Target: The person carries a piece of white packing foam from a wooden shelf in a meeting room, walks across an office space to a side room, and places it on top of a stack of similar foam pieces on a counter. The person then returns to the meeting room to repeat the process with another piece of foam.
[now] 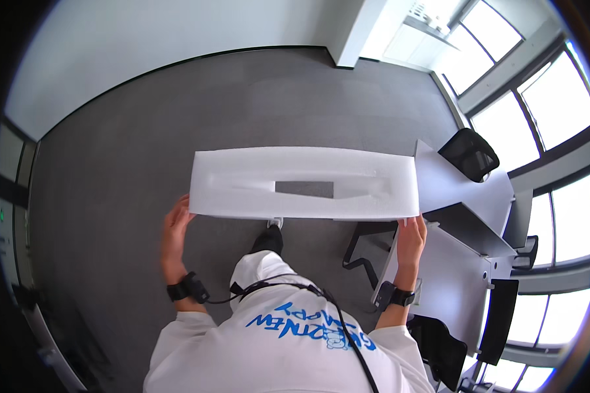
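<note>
A long white foam packing block [242, 200] is held out level in front of my body, above the floor. It has a recess along its middle, with a slot through which grey floor shows. My left hand [178, 219] grips its left end, fingers against the side and lower edge. At the near right corner, my right hand [412, 237] holds the other end, with fingers partly hidden under the block. Black bands [187, 288] with a cable sit on my wrists.
White desks [446, 268] with a dark divider [469, 226] stand on the right, beside black chairs [471, 154]. A white wall [177, 39] and a pillar [353, 33] bound the grey floor [111, 150] ahead. Windows line the right side.
</note>
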A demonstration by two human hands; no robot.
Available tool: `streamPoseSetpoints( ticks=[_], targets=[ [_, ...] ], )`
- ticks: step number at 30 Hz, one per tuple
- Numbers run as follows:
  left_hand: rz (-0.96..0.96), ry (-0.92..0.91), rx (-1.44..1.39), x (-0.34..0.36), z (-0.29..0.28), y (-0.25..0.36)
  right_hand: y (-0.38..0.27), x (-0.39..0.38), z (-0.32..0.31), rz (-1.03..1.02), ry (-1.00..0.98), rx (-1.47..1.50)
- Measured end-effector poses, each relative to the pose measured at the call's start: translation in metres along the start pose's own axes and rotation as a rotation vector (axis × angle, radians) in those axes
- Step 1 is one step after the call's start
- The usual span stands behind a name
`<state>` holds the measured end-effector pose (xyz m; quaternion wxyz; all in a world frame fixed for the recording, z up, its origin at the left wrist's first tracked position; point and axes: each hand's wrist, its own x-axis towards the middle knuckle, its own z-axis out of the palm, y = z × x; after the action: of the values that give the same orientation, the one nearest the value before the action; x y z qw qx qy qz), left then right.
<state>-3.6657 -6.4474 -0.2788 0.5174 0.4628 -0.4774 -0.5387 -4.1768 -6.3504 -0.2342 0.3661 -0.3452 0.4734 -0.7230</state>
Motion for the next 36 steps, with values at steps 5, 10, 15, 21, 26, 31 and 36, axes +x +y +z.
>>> streamPoseSetpoints(
  ticks=[5,10,15,21,26,31,36],
  targets=[
    [-0.148,-0.114,-0.006,0.210,0.127,-0.001,0.013,0.145,-0.028,0.057,0.080,-0.408],
    [0.146,-0.446,0.103,0.382,0.251,0.019,0.013,0.245,-0.084,-0.281,0.305,-0.576],
    [-0.096,-0.508,0.251,0.529,0.364,-0.015,0.087,0.372,-0.159,-0.212,0.587,-0.077],
    [-0.019,-0.459,-0.046,0.690,0.496,-0.046,0.084,0.602,-0.202,-0.217,0.504,-0.134],
    [0.061,-0.498,-0.206,0.822,0.598,-0.057,0.093,0.773,-0.236,-0.236,0.617,0.144],
    [-0.103,-0.508,-0.067,0.978,0.726,-0.138,0.153,0.941,-0.316,0.029,0.410,-0.082],
    [-0.025,-0.550,-0.184,1.108,0.869,-0.164,0.112,1.097,-0.373,-0.061,0.434,-0.072]
  ],
)
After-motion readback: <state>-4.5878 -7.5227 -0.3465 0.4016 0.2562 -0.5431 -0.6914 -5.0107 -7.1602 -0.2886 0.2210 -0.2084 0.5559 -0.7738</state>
